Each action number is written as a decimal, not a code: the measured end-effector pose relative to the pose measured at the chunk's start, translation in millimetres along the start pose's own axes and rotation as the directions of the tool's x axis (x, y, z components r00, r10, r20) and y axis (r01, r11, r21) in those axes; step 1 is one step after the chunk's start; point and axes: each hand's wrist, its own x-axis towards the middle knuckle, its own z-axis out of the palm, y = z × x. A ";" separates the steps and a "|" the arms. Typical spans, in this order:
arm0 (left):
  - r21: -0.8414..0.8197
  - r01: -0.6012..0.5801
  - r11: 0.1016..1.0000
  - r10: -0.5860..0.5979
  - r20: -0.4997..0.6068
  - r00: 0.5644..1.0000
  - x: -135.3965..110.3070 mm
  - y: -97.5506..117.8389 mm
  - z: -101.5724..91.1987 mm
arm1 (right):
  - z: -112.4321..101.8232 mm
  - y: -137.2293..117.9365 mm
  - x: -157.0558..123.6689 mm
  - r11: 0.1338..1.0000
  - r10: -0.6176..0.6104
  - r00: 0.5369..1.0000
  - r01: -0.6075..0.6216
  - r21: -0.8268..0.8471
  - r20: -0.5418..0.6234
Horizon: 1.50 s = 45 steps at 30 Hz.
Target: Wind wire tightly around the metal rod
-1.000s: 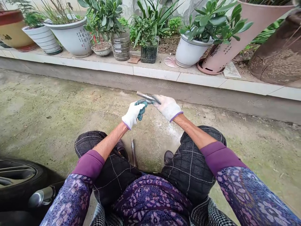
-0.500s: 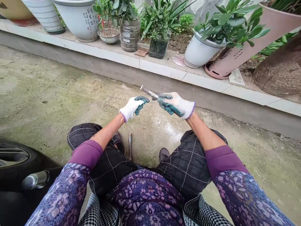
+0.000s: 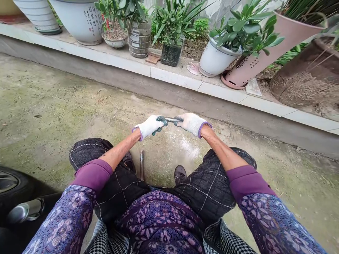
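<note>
A short rod point(image 3: 171, 119) with a shiny, ribbed silver section, like wire wound round it, spans the gap between my two hands. My left hand point(image 3: 154, 124), in a white glove with a green coated palm, is closed around its left end. The right part of the rod is inside my right hand point(image 3: 190, 123), gloved the same way and also closed. My fingers hide both ends. A similar rod point(image 3: 142, 164) with a silvery band stands or lies on the ground between my feet; I cannot tell which.
White powdery marks point(image 3: 189, 148) spot the concrete ground between my knees. Ahead runs a low tiled ledge point(image 3: 174, 78) with several potted plants, among them a white pot point(image 3: 215, 58) and a leaning pink pot point(image 3: 265, 53). A vehicle wheel point(image 3: 10, 183) is close on my left.
My left hand has taken hold of the rod's free end. My right hand has turned the rod from slanting to nearly level and lowered it slightly. The view has shifted a little right.
</note>
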 end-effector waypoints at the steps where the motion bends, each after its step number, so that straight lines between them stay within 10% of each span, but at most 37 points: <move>1: -0.087 0.000 0.996 0.001 0.009 1.000 0.7 0.6 -1.0 | -2.2 0.0 3.0 1.000 -0.004 0.998 0.003 -0.011 -0.067; 5: -0.300 -0.024 0.953 0.051 0.080 0.996 -0.5 3.3 -9.3 | -9.8 -7.3 6.3 0.995 0.001 0.963 0.025 0.093 -0.271; 14: -0.213 -0.141 0.967 0.134 -0.049 0.990 4.5 -2.6 -23.0 | -22.0 -34.1 -38.8 0.686 0.023 0.999 0.002 0.728 -0.025; 18: -0.096 -0.225 0.970 0.226 -0.001 0.974 9.5 -4.3 -25.6 | -19.8 -28.9 -50.2 0.768 -0.138 0.955 -0.065 0.637 0.264; 22: 0.082 -0.218 0.972 0.216 0.041 0.976 4.2 -0.9 -22.4 | -8.3 -18.7 -38.7 0.970 -0.031 0.897 -0.079 0.230 0.441; 26: 0.068 -0.135 0.988 0.129 0.083 0.988 -7.5 1.6 -9.0 | -8.2 -2.8 -12.3 0.969 0.067 0.977 -0.015 -0.248 0.202; 34: -0.260 -0.019 0.966 0.028 0.029 0.999 -15.2 6.2 10.8 | -39.3 26.4 27.1 0.954 0.020 0.982 -0.075 -0.291 -0.189; 39: -0.313 -0.013 0.950 0.017 0.012 1.000 -7.5 10.2 10.0 | -50.2 6.7 26.9 0.988 0.091 0.953 -0.049 0.150 -0.287; 45: -0.323 -0.064 0.944 0.021 -0.133 0.991 6.6 -2.1 3.0 | -59.7 -19.4 -10.3 0.817 0.046 0.994 0.017 0.576 -0.095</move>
